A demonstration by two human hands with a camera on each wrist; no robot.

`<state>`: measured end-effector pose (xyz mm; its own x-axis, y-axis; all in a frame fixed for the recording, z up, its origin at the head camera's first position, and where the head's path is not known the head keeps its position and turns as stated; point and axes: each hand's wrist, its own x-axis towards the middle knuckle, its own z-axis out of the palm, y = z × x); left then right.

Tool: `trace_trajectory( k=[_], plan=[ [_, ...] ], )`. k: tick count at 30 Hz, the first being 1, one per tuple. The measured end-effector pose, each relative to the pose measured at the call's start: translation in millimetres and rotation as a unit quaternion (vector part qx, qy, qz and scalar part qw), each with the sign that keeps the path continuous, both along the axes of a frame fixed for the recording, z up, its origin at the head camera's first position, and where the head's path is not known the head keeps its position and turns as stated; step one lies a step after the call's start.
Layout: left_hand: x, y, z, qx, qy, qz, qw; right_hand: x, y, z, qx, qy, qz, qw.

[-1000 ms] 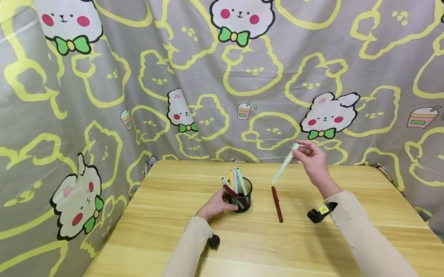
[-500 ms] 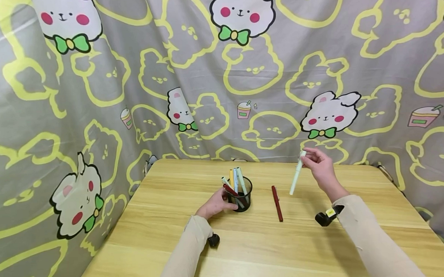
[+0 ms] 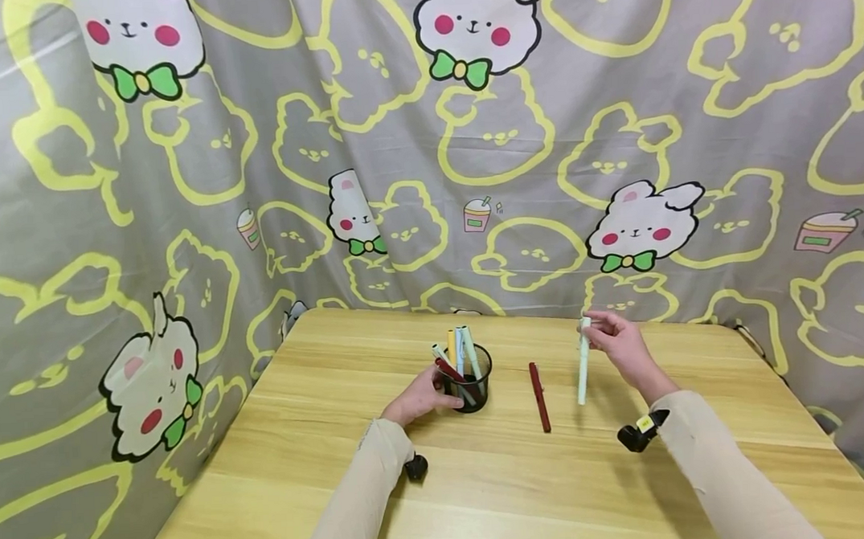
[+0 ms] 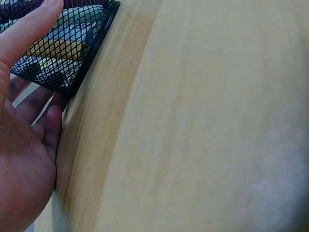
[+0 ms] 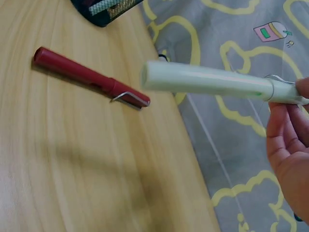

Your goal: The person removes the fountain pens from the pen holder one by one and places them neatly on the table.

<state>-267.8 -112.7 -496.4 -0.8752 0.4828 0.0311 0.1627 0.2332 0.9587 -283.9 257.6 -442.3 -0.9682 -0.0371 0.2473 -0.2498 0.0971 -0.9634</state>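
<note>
My right hand [image 3: 616, 343] pinches a pale green pen [image 3: 583, 367] by its clip end, and the pen hangs nearly upright over the table. In the right wrist view that pen [image 5: 207, 81] shows a metal clip near the fingertips. A dark red pen [image 3: 540, 397] lies on the table to its left, its clip end toward the back. With thumb and fingers around its lower side, my left hand [image 3: 417, 397] holds a black mesh pen cup [image 3: 484, 388] standing on the wood. Inside the cup lean several pens, among them a yellow one [image 3: 451, 349] and a dark red one [image 3: 448, 371].
A wooden table [image 3: 485, 492] fills the lower view. Behind and left of it hangs a grey curtain [image 3: 518, 258] with cartoon prints. Small black wrist cameras sit at the left sleeve [image 3: 416, 468] and the right sleeve [image 3: 635, 437].
My right hand has moved right and down with the pale green pen, which has swung from slanted to nearly upright. The left hand, cup and red pen on the table stay put.
</note>
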Motion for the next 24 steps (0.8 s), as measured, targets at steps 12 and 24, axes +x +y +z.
trace_trajectory(
  k=[12, 24],
  plan=[
    [-5.5, -0.3, -8.7, -0.006, 0.003, 0.003, 1.0, -3.5, 8.6, -24.7, 0.045, -0.039, 0.055, 0.9967],
    [-4.7, -2.2, -7.5, -0.007, -0.003, 0.002, 1.0, -5.8, 6.5, -39.1, 0.095, -0.075, 0.034, 0.992]
  ],
)
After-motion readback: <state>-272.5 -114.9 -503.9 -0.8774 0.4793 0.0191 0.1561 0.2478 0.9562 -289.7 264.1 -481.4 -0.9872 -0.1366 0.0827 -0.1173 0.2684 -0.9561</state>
